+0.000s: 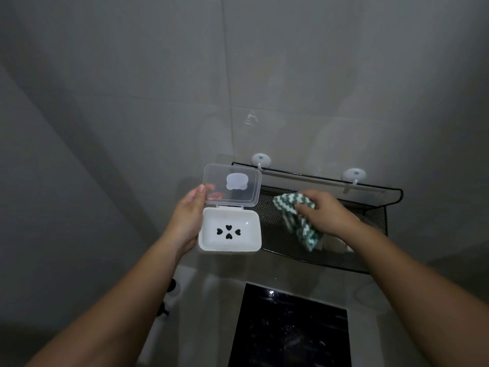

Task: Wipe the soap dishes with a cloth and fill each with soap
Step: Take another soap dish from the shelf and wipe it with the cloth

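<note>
Left hand [185, 221] holds white soap dish [229, 230] from its left side, up in front of grey tiled wall [132, 88]; thumb lies against edge of clear hinged lid [231, 185], which stands open; fingertips show through lid, curled behind it; dish tray has four heart-shaped holes, nothing inside. Right hand [328, 213] grips green-and-white cloth [288, 207], fingers curled over the bunched fabric; cloth hangs just right of dish, not touching it, above black mesh shelf [268, 229]. Shelf hangs from two white wall hooks [261, 160]; white blocks [334, 243] lie in it, mostly hidden under hand and cloth; cannot tell what they are. Glossy black rectangle [291, 327] below.
</note>
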Motion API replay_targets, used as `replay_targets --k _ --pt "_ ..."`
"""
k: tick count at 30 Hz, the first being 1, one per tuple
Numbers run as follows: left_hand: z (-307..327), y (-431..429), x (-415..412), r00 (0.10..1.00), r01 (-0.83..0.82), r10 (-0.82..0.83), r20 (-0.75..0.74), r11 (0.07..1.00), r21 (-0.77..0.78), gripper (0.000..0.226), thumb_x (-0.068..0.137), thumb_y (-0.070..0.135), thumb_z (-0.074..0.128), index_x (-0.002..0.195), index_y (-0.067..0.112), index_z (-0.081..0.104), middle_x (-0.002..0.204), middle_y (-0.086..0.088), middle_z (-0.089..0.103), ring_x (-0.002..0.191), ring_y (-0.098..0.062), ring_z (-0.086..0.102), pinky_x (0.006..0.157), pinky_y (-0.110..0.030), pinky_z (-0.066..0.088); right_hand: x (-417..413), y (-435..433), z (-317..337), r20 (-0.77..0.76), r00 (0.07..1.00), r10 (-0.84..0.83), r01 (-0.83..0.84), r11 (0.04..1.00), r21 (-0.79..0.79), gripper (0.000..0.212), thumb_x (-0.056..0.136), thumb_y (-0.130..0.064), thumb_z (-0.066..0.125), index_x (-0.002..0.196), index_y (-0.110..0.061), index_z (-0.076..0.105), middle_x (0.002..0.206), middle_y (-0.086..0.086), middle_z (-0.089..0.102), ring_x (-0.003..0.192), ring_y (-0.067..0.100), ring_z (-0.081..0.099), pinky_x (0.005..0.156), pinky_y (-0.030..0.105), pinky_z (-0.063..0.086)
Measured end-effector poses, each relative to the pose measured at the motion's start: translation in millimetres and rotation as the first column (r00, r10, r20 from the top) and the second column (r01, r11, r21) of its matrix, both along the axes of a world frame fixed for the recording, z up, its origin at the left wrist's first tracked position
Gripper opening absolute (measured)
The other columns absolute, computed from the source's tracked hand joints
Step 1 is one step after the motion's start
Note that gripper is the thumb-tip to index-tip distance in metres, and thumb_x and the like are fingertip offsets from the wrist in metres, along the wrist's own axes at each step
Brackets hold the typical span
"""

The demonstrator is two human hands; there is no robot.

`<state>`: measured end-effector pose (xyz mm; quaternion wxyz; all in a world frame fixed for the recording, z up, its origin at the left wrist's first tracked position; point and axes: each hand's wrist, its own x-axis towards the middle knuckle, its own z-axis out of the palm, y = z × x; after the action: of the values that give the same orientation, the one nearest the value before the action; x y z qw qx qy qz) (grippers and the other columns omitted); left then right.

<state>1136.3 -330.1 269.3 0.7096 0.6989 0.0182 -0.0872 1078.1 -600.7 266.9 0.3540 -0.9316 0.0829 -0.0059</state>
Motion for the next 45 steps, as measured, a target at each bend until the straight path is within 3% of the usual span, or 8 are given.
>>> replay_targets --k 7,11,15,23,27,32,40,45 --pt "-0.5 4.5 10.9 1.0 -0.011 0.01 -0.013 1.0 -0.015 0.03 0.103 0.034 0.034 0.101 0.023 0.062 0.102 -0.005 0.071 0.089 -0.022 0.068 0.078 -0.036 0.054 12.4 10.5 1.4 0.07 0.981 0.179 -0.161 0.963 -0.218 0.028 0.096 -0.022 0.051 0.122 -0.022 0.062 0.111 0.006 0.058 0.101 0.023 0.054 0.088 0.033 0.044" --pt "-1.0 7.3 11.4 1.0 -0.01 0.01 -0.003 1.0 -0.019 0.03 0.103 0.033 0.034 0.103 0.021 0.061 0.101 -0.004 0.071 0.087 -0.021 0.068 0.079 -0.036 0.054 1.6 11.0 -9.4 -0.007 0.96 0.28 -0.263 0.893 -0.365 0.014 0.094 -0.027 0.05 0.102 -0.021 0.06 0.089 0.002 0.067 0.083 0.023 0.062 0.075 0.038 0.051" --pt "-1.3 7.1 9.5 1.0 -0.01 0.01 0.0 1.0 -0.019 0.03 0.103 0.034 0.034 0.104 0.022 0.061 0.102 -0.004 0.071 0.088 -0.02 0.068 0.077 -0.035 0.054 -18.2 18.5 -23.2 -0.079 0.926 0.369 -0.369 0.847 -0.383 0.013 0.094 -0.027 0.05 0.096 -0.021 0.062 0.094 0.0 0.067 0.083 0.02 0.062 0.075 0.035 0.05" --pt "3.4 4.4 2.0 1.0 -0.007 0.008 0.015 0.999 -0.042 0.03 0.103 0.034 0.034 0.103 0.02 0.061 0.1 -0.004 0.071 0.083 -0.016 0.069 0.072 -0.031 0.054 -57.9 36.9 -50.7 -0.122 0.895 0.43 -0.44 0.803 -0.401 0.047 0.093 -0.046 0.044 0.13 -0.017 0.055 0.133 0.006 0.053 0.118 0.026 0.052 0.096 0.037 0.045" --pt "5.4 4.0 -1.7 1.0 -0.001 0.002 0.012 0.999 -0.05 0.03 0.103 0.034 0.034 0.104 0.019 0.061 0.1 -0.004 0.071 0.081 -0.015 0.069 0.073 -0.031 0.055 -62.1 39.5 -49.2 -0.157 0.904 0.397 -0.426 0.821 -0.381 0.076 0.09 -0.066 0.017 0.141 -0.016 0.042 0.147 0.007 0.04 0.132 0.024 0.04 0.109 0.037 0.035" --pt "5.2 1.9 -4.8 1.0 0.003 -0.003 0.008 0.998 -0.06 0.03 0.103 0.032 0.034 0.104 0.018 0.06 0.096 -0.002 0.071 0.074 -0.01 0.07 0.066 -0.026 0.057 -63.1 39.2 -35.7 -0.128 0.928 0.349 -0.372 0.873 -0.317 0.048 0.101 -0.037 0.038 0.143 -0.016 0.039 0.151 0.005 0.035 0.137 0.021 0.034 0.111 0.026 0.025" --pt "7.8 0.9 -2.6 1.0 0.015 -0.015 0.012 0.998 -0.066 0.03 0.103 0.032 0.034 0.107 0.017 0.059 0.097 -0.004 0.071 0.074 -0.01 0.07 0.064 -0.023 0.057 -52.1 34.7 -30.9 -0.103 0.924 0.368 -0.382 0.875 -0.299 0.04 0.098 -0.041 0.039 0.12 -0.014 0.059 0.116 0.003 0.06 0.103 0.022 0.056 0.088 0.031 0.046" --pt "11.1 6.3 0.9 1.0 0.021 -0.02 0.004 0.996 -0.082 0.03 0.103 0.033 0.035 0.104 0.018 0.061 0.099 -0.004 0.071 0.079 -0.014 0.07 0.068 -0.026 0.057 -28.4 41.0 -0.5 0.058 0.962 0.267 -0.251 0.946 -0.205 0.033 0.098 -0.032 0.047 0.117 -0.012 0.064 0.115 0.005 0.066 0.106 0.021 0.059 0.091 0.028 0.045"
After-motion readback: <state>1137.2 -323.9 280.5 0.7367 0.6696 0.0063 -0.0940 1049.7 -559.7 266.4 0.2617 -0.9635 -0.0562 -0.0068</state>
